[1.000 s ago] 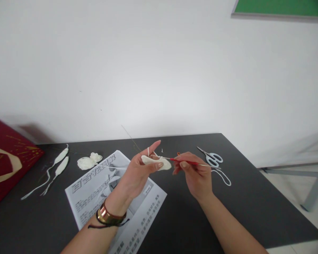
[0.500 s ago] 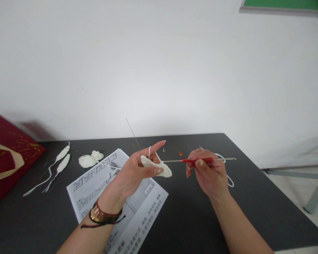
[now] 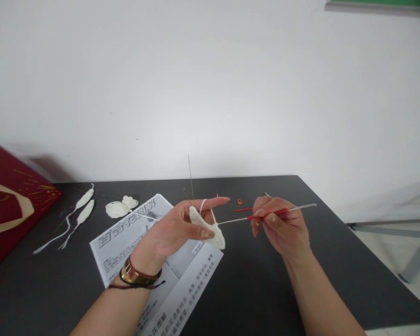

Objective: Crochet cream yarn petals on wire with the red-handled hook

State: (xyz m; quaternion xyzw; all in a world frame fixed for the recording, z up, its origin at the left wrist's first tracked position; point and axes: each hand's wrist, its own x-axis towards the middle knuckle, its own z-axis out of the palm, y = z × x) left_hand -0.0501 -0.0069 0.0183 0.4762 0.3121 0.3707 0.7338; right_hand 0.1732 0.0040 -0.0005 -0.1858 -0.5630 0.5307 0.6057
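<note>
My left hand [image 3: 182, 228] pinches a white crocheted piece [image 3: 217, 239] between thumb and fingers. White yarn loops over its raised index finger, and a thin wire sticks up from the piece. In my right hand [image 3: 282, 226] is a crochet hook [image 3: 251, 217] with a red grip, held like a pen. The tip of the hook meets the edge of the crocheted piece, where the working yarn comes down. Behind the right fingers lies a thin red tool [image 3: 243, 209], partly hidden.
A printed sheet [image 3: 192, 289] lies under my left forearm. White yarn [image 3: 117, 209] sits behind it, with two white crocheted pieces [image 3: 86, 212] with tails to the left. A red bag [image 3: 10, 210] stands at the far left. An orange stitch marker [image 3: 240, 202] rests near the back of the black table [image 3: 259, 289].
The crocheted piece has tilted more steeply, and its wire now points nearly straight up. My right hand and the hook have shifted slightly right, with the hook more slanted. The red tool has come into view.
</note>
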